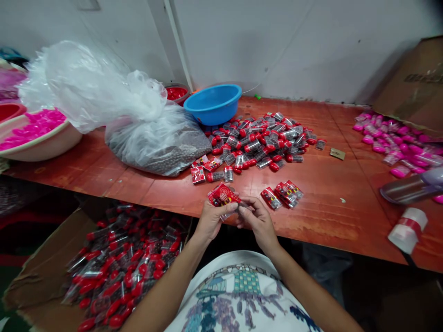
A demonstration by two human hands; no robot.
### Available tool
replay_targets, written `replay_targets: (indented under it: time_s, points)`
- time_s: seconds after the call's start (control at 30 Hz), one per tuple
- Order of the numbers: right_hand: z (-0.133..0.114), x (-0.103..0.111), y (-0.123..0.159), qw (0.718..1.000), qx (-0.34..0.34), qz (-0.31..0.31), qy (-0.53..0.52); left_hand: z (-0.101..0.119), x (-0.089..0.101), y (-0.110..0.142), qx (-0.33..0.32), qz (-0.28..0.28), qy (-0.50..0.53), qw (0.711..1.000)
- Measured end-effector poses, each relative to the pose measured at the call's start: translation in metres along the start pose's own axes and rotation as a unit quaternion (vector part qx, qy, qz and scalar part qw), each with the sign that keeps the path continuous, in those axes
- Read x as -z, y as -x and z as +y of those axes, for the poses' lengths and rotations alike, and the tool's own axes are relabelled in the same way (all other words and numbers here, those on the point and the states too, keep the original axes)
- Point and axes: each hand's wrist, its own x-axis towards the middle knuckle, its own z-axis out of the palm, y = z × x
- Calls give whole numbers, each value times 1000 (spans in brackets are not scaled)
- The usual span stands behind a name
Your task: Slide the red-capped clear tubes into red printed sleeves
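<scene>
**Progress check: one in hand, few laid aside, many loose**

Landmark for all places: blue basin (212, 113).

Nearest, in front of the basin at the worktop (332, 207) edge: I have a red packet (223, 196) up in both hands. Left hand (210, 222) grip is closed, thumb over the packet's face. Right hand (258, 220) grip seems pinched at the packet's right end; what exactly sits between those fingertips I cannot tell. I judge this unit partway.

Well forward and left of the basin, lower down, the cardboard box (38, 286) holds a deep pile of red-capped tubes. I count these as stock left, if the tubes belong to the same work.

Forward and right of the basin: a small group of packets (271, 198), probably finished. Directly forward of it, a few more packets (198, 175); done or waiting, I cannot tell.

Farther back, just right of and before the basin: a large heap of loose tubes (253, 145). Left of the basin, a bag of dark beads (155, 147).

Estimate: early stage, most units remaining.
</scene>
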Motion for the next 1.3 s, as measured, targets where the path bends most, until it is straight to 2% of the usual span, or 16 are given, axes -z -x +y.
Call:
replay_targets:
  time_s: [0.17, 0.3, 0.43, 0.67, 0.97, 1.03, 1.17, 1.3]
  points:
    - [1, 4, -2, 998, -5, 37, -44, -3, 1, -1, -11, 4, -10, 1000]
    - [-2, 13, -5, 1000, 3, -27, -3, -1, 3, -3, -17, 47, -20, 999]
    - [0, 17, -9, 998, 46, -12, 35, -5, -1, -1, 5, 18, -59, 998]
    - [10, 23, -15, 999, 3, -20, 37, -17, -4, -2, 9, 13, -83, 996]
    - [3, 45, -17, 996, -43, 17, 71, -30, -4, -10, 131, 16, -50, 990]
    - [2, 47, -16, 996, -48, 23, 70, -30, -5, -11, 127, 20, -47, 991]
    - [9, 47, -14, 992, -43, 17, 116, -29, -10, -14, 79, 25, -89, 993]
    - [9, 59, -17, 974, -29, 16, 225, -28, -9, -16, 120, 32, -85, 989]
